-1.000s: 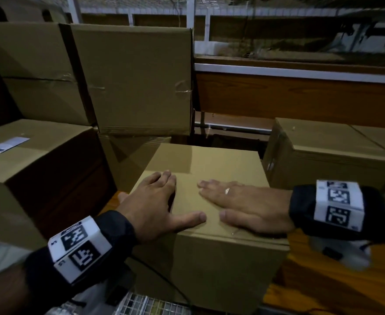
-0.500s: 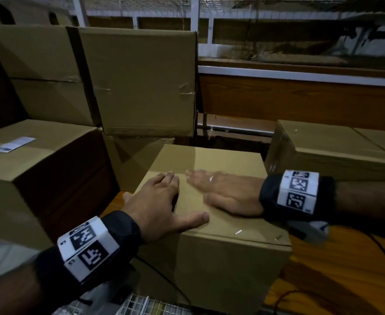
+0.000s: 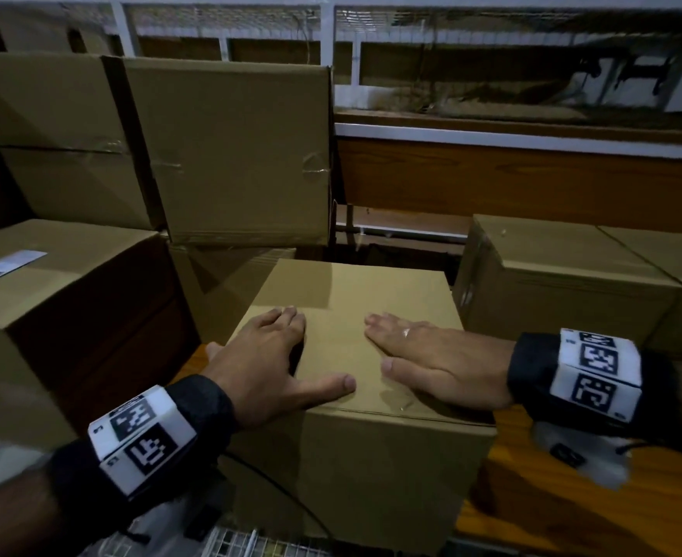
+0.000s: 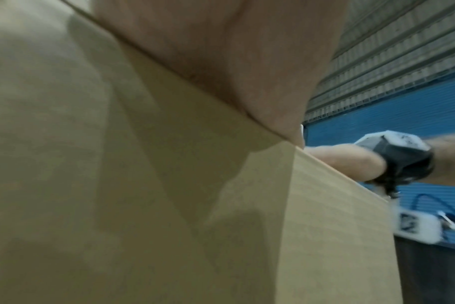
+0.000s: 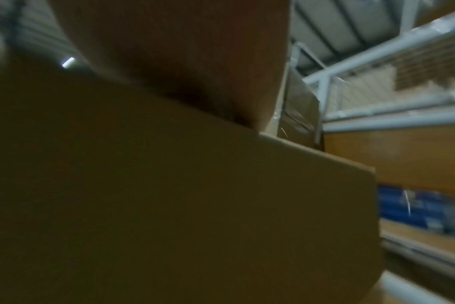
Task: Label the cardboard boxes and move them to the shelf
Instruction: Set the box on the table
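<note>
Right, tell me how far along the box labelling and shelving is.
Done: one box on the left already carries a white label on its top.
In hand: the left hand and right hand lie flat on the top of the middle box, which shows no label.
Left: the two boxes on the right show no label on the faces in view.

Wristbands w/ black-and-white marker codes (image 3: pixel 594 365) in head view. Wire grid (image 3: pixel 231 546) at bottom edge, black cable (image 3: pixel 291 496) above it. Blue wall panel (image 4: pixel 403 107) bkgd, left wrist view.
</note>
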`<action>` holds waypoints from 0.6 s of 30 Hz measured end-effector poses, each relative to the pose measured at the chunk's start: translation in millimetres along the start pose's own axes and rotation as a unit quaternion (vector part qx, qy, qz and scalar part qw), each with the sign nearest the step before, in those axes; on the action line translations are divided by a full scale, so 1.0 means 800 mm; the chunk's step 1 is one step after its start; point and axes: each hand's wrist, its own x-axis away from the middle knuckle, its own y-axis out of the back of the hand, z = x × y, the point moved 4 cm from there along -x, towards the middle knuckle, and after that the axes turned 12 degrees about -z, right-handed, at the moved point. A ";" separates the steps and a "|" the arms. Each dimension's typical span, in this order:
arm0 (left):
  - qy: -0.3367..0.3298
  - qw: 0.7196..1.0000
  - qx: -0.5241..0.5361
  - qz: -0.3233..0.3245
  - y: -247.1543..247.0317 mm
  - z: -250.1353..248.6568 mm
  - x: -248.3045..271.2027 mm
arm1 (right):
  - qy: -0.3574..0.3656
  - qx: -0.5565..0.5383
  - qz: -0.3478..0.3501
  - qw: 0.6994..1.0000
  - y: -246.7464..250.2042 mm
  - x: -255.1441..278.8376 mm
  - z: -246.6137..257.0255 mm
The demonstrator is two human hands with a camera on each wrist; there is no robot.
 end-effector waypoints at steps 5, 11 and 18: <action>-0.055 0.998 0.015 0.031 -0.003 -0.028 0.009 | -0.019 0.018 0.024 0.999 -0.001 0.040 -0.007; -0.127 0.989 -0.031 0.063 -0.016 -0.053 0.003 | -0.022 0.047 -0.011 0.999 -0.002 0.067 -0.032; -0.171 0.983 -0.060 0.035 -0.022 -0.091 -0.009 | -0.061 0.048 -0.047 0.996 -0.003 0.087 -0.065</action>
